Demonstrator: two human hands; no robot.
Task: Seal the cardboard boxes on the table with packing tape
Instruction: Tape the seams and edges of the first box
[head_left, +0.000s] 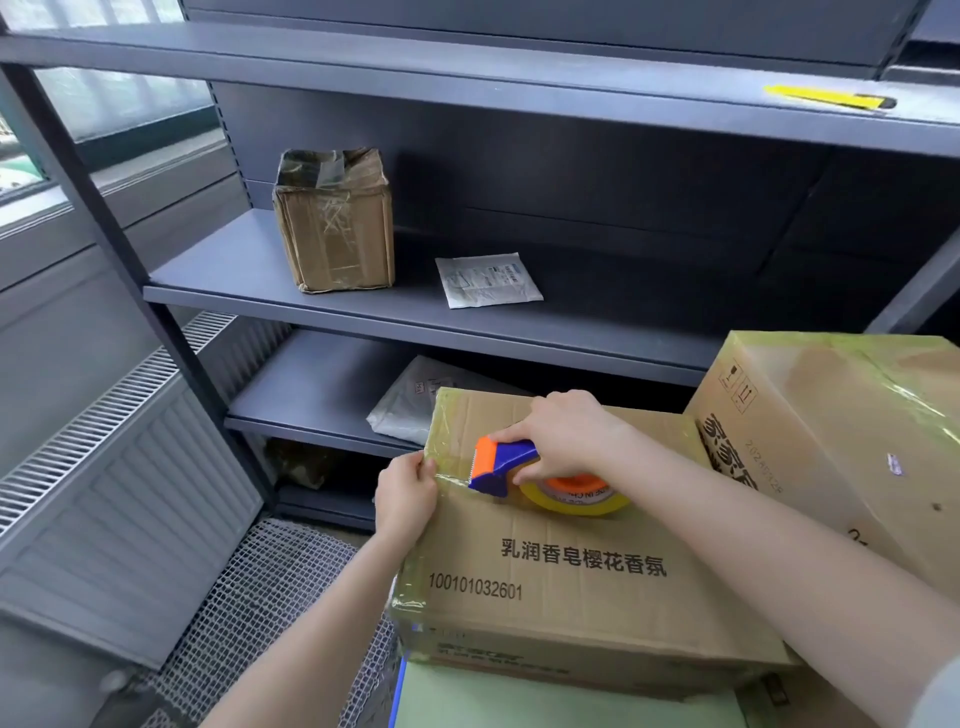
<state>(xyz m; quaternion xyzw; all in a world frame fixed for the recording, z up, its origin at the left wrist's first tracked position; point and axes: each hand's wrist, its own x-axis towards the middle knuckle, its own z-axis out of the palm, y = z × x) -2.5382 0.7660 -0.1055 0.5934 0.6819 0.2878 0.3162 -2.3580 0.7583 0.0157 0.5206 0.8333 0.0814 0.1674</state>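
Two grips: right hand (566, 436) clasped the rigid tape dispenser (501, 465); left hand (405, 493) pinched probably flimsy, sticky tape (449, 480) against the cardboard box (571, 587).

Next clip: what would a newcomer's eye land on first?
The orange-and-blue tape dispenser, gripped by the right hand on the printed cardboard box at lower centre, while the left hand pinches the tape at the box's left edge. Then the small taped box on the middle shelf and the yellow cutter top right.

tall taped box (852, 441) close right of printed carton (571, 571); open floor left
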